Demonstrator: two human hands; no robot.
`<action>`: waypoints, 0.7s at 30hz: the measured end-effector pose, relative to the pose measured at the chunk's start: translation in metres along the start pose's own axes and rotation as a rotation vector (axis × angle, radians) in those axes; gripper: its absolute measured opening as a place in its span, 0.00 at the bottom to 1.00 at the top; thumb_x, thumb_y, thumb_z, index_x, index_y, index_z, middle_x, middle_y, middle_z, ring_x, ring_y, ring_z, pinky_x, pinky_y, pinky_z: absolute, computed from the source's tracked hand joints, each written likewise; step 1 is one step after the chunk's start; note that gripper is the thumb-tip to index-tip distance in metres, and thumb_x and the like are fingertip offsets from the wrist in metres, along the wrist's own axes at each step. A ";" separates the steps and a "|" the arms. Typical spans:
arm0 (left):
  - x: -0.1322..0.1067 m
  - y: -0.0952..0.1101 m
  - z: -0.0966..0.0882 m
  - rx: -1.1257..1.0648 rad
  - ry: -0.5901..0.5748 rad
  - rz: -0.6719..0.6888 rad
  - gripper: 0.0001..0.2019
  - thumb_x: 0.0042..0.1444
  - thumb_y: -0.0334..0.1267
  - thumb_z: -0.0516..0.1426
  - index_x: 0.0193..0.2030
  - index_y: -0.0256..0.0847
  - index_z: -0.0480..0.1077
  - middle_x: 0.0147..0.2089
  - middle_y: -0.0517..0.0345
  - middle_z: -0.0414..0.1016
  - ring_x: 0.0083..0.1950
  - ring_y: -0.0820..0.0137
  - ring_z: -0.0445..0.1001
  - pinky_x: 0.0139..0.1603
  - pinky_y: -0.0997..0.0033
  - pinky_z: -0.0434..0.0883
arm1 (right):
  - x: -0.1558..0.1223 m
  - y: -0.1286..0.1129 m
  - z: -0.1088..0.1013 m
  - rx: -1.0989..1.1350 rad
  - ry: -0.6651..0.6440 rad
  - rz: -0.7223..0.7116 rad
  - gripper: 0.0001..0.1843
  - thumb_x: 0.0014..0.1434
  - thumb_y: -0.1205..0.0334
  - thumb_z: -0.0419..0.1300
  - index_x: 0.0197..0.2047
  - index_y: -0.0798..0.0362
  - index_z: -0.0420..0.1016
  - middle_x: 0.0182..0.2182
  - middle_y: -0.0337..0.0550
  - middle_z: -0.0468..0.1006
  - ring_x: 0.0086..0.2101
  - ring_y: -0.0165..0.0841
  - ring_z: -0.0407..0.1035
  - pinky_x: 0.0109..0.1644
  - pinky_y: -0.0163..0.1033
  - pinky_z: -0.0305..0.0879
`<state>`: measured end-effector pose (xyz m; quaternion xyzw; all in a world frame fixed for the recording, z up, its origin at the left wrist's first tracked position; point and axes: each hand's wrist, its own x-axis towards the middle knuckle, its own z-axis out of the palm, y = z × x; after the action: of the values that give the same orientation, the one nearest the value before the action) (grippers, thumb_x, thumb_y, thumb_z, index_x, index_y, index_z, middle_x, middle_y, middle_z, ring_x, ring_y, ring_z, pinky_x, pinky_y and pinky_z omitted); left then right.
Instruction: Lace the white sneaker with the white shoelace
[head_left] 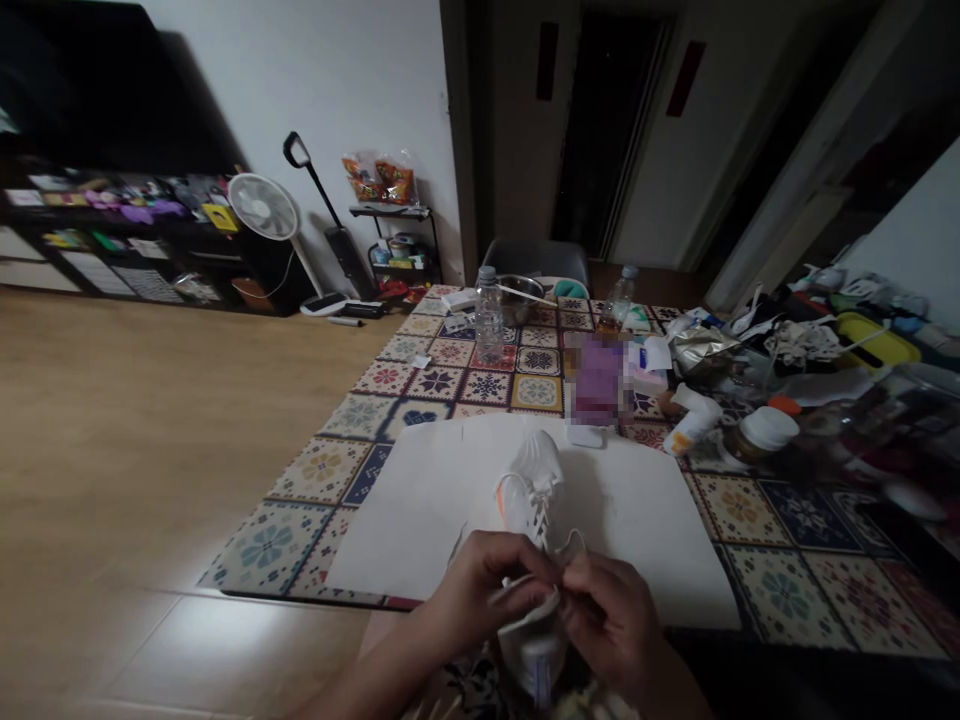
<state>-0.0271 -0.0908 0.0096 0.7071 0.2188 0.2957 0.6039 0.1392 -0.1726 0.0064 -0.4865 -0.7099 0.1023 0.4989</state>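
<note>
Both hands, left hand (480, 590) and right hand (611, 615), pinch the laces (559, 570) of 1 white shoe (534, 490) on white paper (420, 500), bench (787, 590) at 6 o'clock.

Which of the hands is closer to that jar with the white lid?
Right. The right hand lies below-left of the jar; the left hand is farther left, across the white shoe.

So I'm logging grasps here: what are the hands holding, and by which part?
The left hand and right hand each pinch the laces of the white sneaker, at its near end.
</note>
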 end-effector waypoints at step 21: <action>-0.003 -0.003 -0.005 0.157 0.117 0.254 0.09 0.62 0.40 0.60 0.34 0.39 0.78 0.32 0.51 0.79 0.36 0.69 0.75 0.40 0.73 0.69 | 0.003 0.002 0.004 0.067 -0.044 0.046 0.08 0.61 0.70 0.55 0.39 0.49 0.72 0.35 0.42 0.76 0.37 0.32 0.73 0.43 0.34 0.71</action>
<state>-0.0323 -0.0885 0.0063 0.7557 0.1850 0.3925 0.4905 0.1373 -0.1677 0.0051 -0.4833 -0.7056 0.1481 0.4966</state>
